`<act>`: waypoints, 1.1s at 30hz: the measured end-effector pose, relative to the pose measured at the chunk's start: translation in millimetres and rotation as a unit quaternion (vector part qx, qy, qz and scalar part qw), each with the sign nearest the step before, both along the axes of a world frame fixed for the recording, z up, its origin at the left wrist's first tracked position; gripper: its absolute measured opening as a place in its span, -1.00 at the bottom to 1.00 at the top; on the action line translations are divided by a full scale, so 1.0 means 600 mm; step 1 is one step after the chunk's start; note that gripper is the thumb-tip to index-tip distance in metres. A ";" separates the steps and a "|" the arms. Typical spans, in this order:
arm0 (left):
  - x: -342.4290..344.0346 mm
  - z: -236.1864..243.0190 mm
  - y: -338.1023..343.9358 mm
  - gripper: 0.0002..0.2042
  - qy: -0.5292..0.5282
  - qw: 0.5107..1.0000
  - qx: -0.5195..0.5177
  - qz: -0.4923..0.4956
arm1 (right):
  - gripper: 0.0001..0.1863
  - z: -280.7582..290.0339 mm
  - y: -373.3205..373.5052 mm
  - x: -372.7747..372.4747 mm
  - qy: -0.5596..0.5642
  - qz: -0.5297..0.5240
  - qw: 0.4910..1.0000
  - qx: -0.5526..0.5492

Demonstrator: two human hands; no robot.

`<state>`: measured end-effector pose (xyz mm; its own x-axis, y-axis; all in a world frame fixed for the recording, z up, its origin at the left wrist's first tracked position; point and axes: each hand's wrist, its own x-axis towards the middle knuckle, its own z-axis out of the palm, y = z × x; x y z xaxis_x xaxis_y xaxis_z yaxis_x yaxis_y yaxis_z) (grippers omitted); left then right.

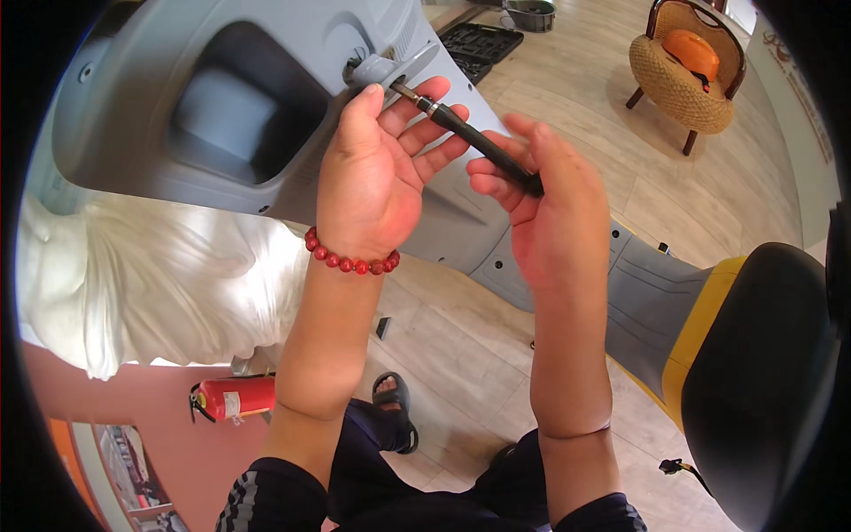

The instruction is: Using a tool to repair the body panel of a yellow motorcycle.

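My left hand (pixel 374 177), with a red bead bracelet (pixel 350 262) at the wrist, is palm up at the grey scooter panel (pixel 292 191). Its thumb presses on a grey disc-shaped part with a short round neck (pixel 379 69), and its fingers curl beside it. Between them passes the metal shaft of a black-handled screwdriver (pixel 483 142), tilted with its tip at the disc part; the very tip is hidden. My right hand (pixel 554 204) holds the handle's rear end between thumb and fingers. Next to the disc part, a recess in the panel shows some dark metal.
A yellow-edged footboard and black seat (pixel 762 372) lie to the right. An open black tool case (pixel 479 44) rests on the floor at the back. A wicker chair (pixel 674 80) bears an orange helmet (pixel 691 55). White draped cloth-like material (pixel 160 275) and a fire extinguisher (pixel 235 398) are left.
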<state>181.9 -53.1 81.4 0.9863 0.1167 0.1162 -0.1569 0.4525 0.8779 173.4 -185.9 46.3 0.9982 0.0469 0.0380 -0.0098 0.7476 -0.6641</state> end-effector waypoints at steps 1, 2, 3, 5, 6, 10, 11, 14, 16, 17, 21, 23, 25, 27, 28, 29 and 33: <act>0.000 0.000 0.002 -0.64 -0.001 1.000 0.005 -0.001 | -0.61 0.001 -0.007 0.004 0.031 0.050 0.998 0.025; -0.001 0.000 0.003 -0.64 -0.009 1.000 0.011 -0.005 | -0.63 0.003 -0.012 0.006 0.056 0.093 0.994 0.006; -0.001 -0.001 0.005 -0.64 -0.003 1.000 0.015 -0.001 | -0.64 0.003 -0.018 0.009 0.077 0.128 0.989 -0.012; -0.002 -0.001 0.008 -0.64 0.003 1.000 0.029 0.005 | -0.68 0.002 -0.023 0.013 0.071 0.152 0.978 -0.125; -0.002 -0.001 0.008 -0.64 -0.005 1.000 0.022 -0.003 | -0.70 -0.001 -0.023 0.014 0.046 0.142 0.964 -0.219; 0.002 -0.002 0.005 -0.64 -0.011 1.000 0.000 -0.014 | -0.81 -0.017 0.002 0.003 -0.261 -0.280 0.741 -0.551; 0.003 -0.001 0.004 -0.64 -0.014 1.000 -0.001 -0.019 | -0.81 -0.020 0.005 -0.001 -0.267 -0.285 0.728 -0.563; 0.004 0.000 0.001 -0.65 -0.008 1.000 0.006 -0.015 | -0.75 -0.026 0.005 -0.011 -0.254 -0.254 0.773 -0.523; 0.003 0.001 0.000 -0.66 -0.003 1.000 0.004 -0.007 | -0.69 -0.024 0.001 -0.016 -0.204 -0.167 0.890 -0.373; 0.003 0.001 -0.001 -0.66 -0.003 1.000 0.009 -0.001 | -0.67 -0.023 -0.005 -0.016 -0.159 -0.099 0.947 -0.261; 0.004 0.001 -0.004 -0.66 -0.012 1.000 -0.003 -0.005 | -0.63 -0.020 -0.015 -0.013 -0.044 0.040 0.998 0.033; 0.005 0.001 -0.004 -0.66 -0.018 1.000 -0.001 -0.005 | -0.64 -0.025 -0.010 -0.009 -0.097 -0.049 0.992 -0.069; 0.006 0.000 -0.003 -0.66 -0.010 1.000 -0.005 -0.005 | -0.63 -0.031 -0.001 -0.005 -0.195 -0.206 0.899 -0.333; 0.005 -0.002 0.000 -0.65 -0.005 1.000 -0.008 -0.005 | -0.64 -0.035 0.003 -0.002 -0.364 -0.331 0.767 -0.411; 0.005 -0.002 0.001 -0.65 -0.002 1.000 -0.012 -0.005 | -0.64 -0.036 0.008 -0.003 -0.383 -0.356 0.745 -0.414; 0.003 -0.003 0.002 -0.64 0.002 1.000 -0.013 -0.004 | -0.64 -0.035 0.008 -0.003 -0.370 -0.329 0.778 -0.388; 0.001 -0.003 0.001 -0.62 -0.003 1.000 -0.005 -0.001 | -0.66 -0.023 0.002 -0.009 -0.091 -0.053 0.986 -0.130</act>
<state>182.4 -52.6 79.8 0.9859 0.1156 0.1208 -0.1610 0.4614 0.8724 167.9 -184.5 32.5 0.9756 -0.0256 0.2181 0.1969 0.5415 -0.8173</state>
